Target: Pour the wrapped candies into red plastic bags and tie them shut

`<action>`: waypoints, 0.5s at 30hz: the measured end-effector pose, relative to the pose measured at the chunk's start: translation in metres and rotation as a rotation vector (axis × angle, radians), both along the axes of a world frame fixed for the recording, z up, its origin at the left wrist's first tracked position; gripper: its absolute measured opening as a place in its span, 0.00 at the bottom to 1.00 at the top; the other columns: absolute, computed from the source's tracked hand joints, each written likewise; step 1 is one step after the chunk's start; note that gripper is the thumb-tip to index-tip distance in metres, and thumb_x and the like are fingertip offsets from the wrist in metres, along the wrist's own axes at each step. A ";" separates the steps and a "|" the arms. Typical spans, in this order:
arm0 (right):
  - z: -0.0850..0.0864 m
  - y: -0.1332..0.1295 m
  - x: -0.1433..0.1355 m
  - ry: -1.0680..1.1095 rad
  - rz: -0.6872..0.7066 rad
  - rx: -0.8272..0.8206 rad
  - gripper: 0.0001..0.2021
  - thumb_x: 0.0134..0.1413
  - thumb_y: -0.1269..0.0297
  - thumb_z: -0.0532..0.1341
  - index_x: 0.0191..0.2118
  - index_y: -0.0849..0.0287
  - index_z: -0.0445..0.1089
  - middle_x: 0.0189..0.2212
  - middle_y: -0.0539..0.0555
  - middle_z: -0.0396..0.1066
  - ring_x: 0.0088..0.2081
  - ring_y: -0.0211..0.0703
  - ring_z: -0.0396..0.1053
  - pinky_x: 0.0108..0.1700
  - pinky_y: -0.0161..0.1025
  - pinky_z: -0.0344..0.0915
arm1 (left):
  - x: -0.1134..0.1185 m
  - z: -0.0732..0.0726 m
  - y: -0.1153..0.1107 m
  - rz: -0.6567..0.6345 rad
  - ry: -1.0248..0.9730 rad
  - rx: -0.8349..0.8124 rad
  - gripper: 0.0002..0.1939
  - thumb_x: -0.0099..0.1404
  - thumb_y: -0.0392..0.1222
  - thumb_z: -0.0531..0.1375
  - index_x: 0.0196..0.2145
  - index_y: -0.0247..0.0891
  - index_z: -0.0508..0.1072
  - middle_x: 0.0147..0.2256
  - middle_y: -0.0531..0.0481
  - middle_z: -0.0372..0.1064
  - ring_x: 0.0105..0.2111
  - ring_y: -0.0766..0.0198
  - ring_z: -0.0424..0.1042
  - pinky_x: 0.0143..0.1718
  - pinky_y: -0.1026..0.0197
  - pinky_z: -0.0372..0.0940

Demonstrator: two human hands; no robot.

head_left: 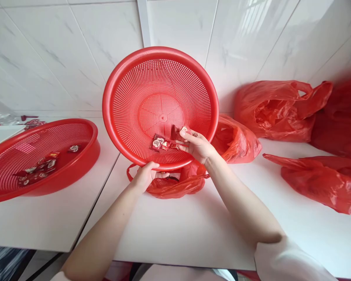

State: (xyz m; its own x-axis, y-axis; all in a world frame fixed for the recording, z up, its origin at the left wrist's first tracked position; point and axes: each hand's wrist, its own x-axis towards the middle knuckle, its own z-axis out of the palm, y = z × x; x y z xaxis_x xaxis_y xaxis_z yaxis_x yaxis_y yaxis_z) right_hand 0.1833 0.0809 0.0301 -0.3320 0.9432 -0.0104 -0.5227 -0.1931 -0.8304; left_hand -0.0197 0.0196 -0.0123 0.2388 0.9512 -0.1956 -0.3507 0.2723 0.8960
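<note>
A round red plastic basket [160, 52] with perforated sides is tilted up so its inside faces me. My left hand [146, 175] grips the near rim, thumb over the edge and fingers beneath. Inside the basket, my right hand [197, 146] is closed on a small red wrapped packet [178, 133]. Beside its fingers, a few dark red packets [158, 142] with white print lie low on the basket wall. Under the rim and behind my left hand stands an open red plastic bag [175, 187], its contents mostly hidden.
On the left, a second red basket [84, 171] holds several packets [39, 171]. Red plastic bags [275, 113] line the right, with another bag [321, 179] nearer me. A tiled wall [181, 23] bounds the white tables [175, 230], which meet at a dark seam.
</note>
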 end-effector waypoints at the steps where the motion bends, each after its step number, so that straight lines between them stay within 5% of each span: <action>1: 0.000 -0.001 -0.001 -0.002 0.015 0.017 0.16 0.40 0.62 0.72 0.37 0.56 0.73 0.35 0.47 0.74 0.34 0.33 0.73 0.36 0.29 0.69 | 0.000 0.000 0.000 0.005 0.001 -0.008 0.10 0.55 0.36 0.59 0.36 0.32 0.76 0.39 0.43 0.75 0.44 0.51 0.72 0.44 0.48 0.72; 15: -0.006 -0.002 -0.008 -0.235 -0.142 0.201 0.17 0.39 0.53 0.72 0.23 0.62 0.71 0.15 0.47 0.68 0.17 0.31 0.63 0.21 0.29 0.62 | -0.002 -0.002 0.002 0.008 -0.023 -0.005 0.12 0.55 0.35 0.59 0.38 0.33 0.76 0.41 0.44 0.75 0.46 0.51 0.72 0.45 0.49 0.73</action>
